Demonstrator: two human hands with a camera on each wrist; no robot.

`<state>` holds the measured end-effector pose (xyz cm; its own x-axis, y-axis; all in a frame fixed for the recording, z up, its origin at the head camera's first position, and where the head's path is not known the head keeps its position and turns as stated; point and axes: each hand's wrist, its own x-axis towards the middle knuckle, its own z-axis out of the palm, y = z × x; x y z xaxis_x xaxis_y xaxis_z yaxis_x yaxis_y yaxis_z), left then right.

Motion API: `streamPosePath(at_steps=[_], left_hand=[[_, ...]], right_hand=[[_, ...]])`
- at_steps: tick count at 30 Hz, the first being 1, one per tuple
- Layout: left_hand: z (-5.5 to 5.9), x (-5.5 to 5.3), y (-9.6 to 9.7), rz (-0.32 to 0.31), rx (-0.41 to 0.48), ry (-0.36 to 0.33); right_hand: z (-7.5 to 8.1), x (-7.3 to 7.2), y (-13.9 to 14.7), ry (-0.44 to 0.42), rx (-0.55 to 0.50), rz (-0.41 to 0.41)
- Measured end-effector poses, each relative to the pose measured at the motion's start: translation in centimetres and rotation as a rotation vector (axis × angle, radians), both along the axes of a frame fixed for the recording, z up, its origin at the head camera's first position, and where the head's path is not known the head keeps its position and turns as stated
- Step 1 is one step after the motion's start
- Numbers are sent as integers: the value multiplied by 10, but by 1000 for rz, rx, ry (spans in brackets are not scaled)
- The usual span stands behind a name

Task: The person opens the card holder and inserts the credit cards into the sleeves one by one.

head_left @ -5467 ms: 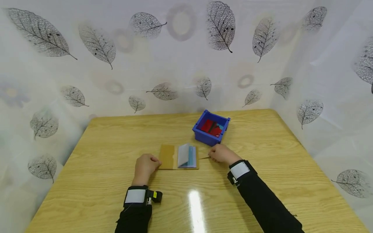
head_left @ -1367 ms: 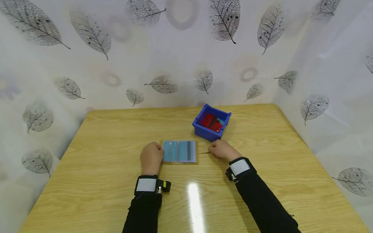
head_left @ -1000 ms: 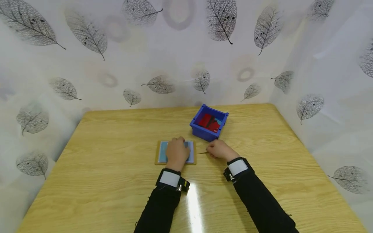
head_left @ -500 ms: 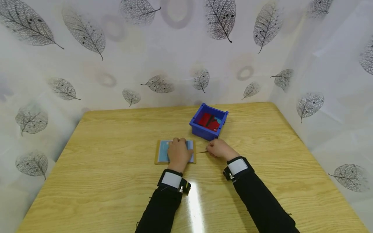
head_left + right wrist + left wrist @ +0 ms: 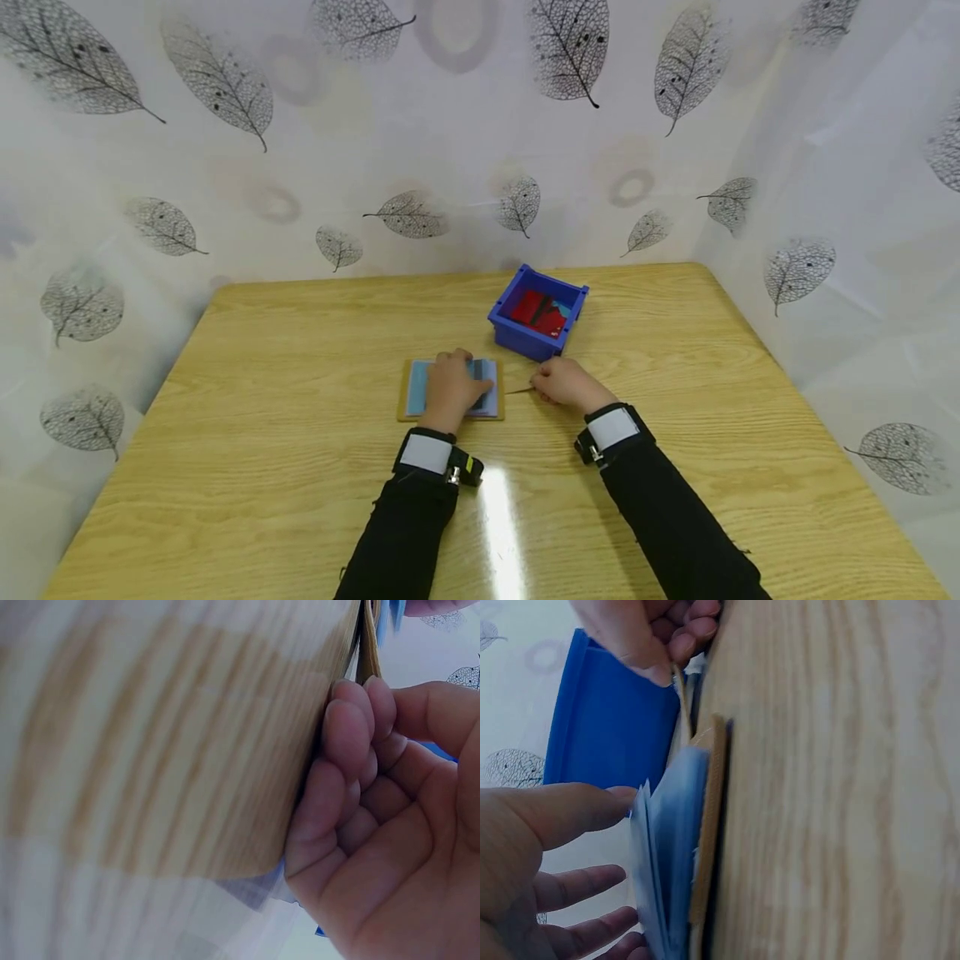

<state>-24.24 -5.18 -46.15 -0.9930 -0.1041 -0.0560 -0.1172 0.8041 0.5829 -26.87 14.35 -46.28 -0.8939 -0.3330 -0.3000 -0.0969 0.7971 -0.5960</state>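
Note:
An opened tan card holder (image 5: 408,400) lies flat on the table, its clear sleeves (image 5: 489,400) holding bluish cards. My left hand (image 5: 450,387) is over the sleeves. In the left wrist view that hand (image 5: 532,862) has its thumb and fingers fairly straight, with the thumb tip at the edge of the sleeves (image 5: 649,862), which stand slightly fanned up from the cover. To the right, my right hand (image 5: 566,383) pinches the thin strap (image 5: 520,391) of the card holder. The right wrist view shows the strap (image 5: 369,656) between thumb and fingertips.
Behind the right hand stands a blue plastic bin (image 5: 525,340) with red and dark flat items (image 5: 542,315) inside. The wooden table (image 5: 285,467) meets a leaf-patterned curtain (image 5: 450,150) at its back and sides.
The left hand, earlier at the card holder's left edge, has moved right over the sleeves, then slightly back left. The sleeves now lie spread to both sides. The right hand has kept its pinch on the strap.

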Motion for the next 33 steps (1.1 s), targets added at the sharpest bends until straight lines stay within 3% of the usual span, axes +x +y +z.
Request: streamPosePath(at_steps=[3, 8, 12, 14, 17, 21, 28, 33], left_hand=[[2, -1, -9, -20, 90, -25], [7, 1, -37, -29, 321, -67], [8, 4, -65, 29, 533, -135], [7, 7, -77, 78, 572, -132], [3, 10, -91, 140, 454, -76], [-6, 15, -97, 156, 270, -18], [-13, 17, -98, 169, 259, -16], [-8, 18, -97, 143, 203, -49]], right_hand=[[1, 0, 0, -8, -7, -1], [0, 0, -1, -21, -15, 4], [1, 0, 0, -20, -14, 6], [1, -1, 1, -15, -10, 8], [2, -1, 1, -15, -3, 6], [2, -1, 1, -20, 5, -6], [-3, 0, 1, -21, -12, -3], [-3, 1, -1, -27, -3, -12]])
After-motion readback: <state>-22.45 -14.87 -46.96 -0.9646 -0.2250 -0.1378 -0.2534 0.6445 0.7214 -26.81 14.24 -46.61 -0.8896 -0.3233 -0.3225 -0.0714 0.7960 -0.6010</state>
